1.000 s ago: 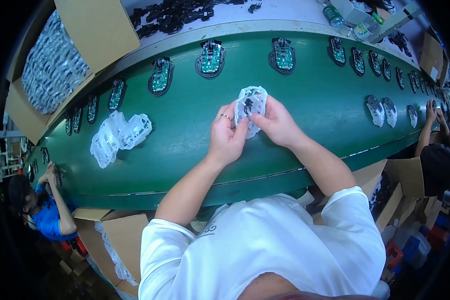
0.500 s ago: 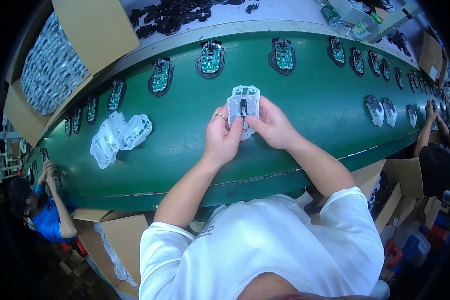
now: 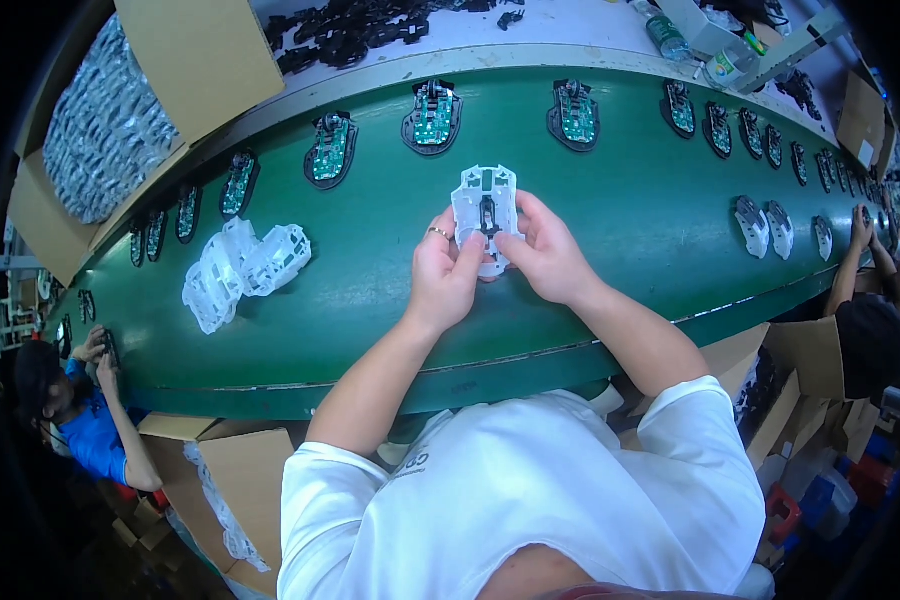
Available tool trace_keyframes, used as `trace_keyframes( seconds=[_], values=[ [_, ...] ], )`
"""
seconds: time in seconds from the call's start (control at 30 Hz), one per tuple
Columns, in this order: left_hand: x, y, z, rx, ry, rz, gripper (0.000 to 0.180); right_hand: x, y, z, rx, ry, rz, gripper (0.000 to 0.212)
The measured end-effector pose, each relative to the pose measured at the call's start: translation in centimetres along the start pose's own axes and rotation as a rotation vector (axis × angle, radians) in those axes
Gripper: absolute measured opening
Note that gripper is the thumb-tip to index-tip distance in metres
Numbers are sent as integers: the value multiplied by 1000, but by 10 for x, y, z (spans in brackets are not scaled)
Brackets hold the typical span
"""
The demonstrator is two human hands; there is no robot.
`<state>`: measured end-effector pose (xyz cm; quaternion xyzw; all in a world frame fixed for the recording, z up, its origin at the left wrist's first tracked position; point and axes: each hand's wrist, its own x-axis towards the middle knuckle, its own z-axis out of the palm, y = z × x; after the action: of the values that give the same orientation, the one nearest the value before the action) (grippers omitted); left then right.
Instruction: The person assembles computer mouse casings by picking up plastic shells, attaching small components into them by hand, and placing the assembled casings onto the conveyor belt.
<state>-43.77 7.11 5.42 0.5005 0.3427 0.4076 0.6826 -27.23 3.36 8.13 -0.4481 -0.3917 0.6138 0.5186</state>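
A white plastic mouse shell (image 3: pixel 472 206) is held between my two hands above the green work surface, its hollow inside facing up. Along its middle sits a narrow black part (image 3: pixel 488 216). My left hand (image 3: pixel 444 268), with a ring on one finger, grips the shell's left side, thumb pressed inside near the lower end. My right hand (image 3: pixel 550 256) grips the right side the same way, its thumb beside the black part. The other fingers are partly hidden beneath the shell. To the left, several loose translucent white shells (image 3: pixel 232 270) lie in a small heap.
Black mouse bases with green circuit boards (image 3: pixel 433 118) line the far side of the green surface (image 3: pixel 390 230). Grey-and-white shells (image 3: pixel 752 227) lie at right. An open carton (image 3: pixel 200 70) of wrapped parts stands far left. Co-workers work at the left (image 3: pixel 95 420) and right edges.
The shell has tilted slightly in my hands, so its inside shows more squarely. Both hands keep their hold. The co-worker at left has moved their hands.
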Motion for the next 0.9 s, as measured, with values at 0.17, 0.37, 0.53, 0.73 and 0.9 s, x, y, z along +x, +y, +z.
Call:
trace_keyframes(
  seconds=[0.17,0.37,0.53,0.73,0.9],
  values=[
    [-5,9,4,402,133,242,78,1,0,3,31,-18,-78,59],
    [-3,11,2,357,187,394,83,2,-5,9,37,-26,-141,61],
    [-8,6,-14,445,273,464,89,6,14,14,-19,-22,-245,63],
    [-11,18,-12,365,187,400,96,-9,-3,29,-656,-234,-440,79],
    [3,29,-34,-26,340,236,64,11,-31,52,-634,35,-652,52]
  ],
)
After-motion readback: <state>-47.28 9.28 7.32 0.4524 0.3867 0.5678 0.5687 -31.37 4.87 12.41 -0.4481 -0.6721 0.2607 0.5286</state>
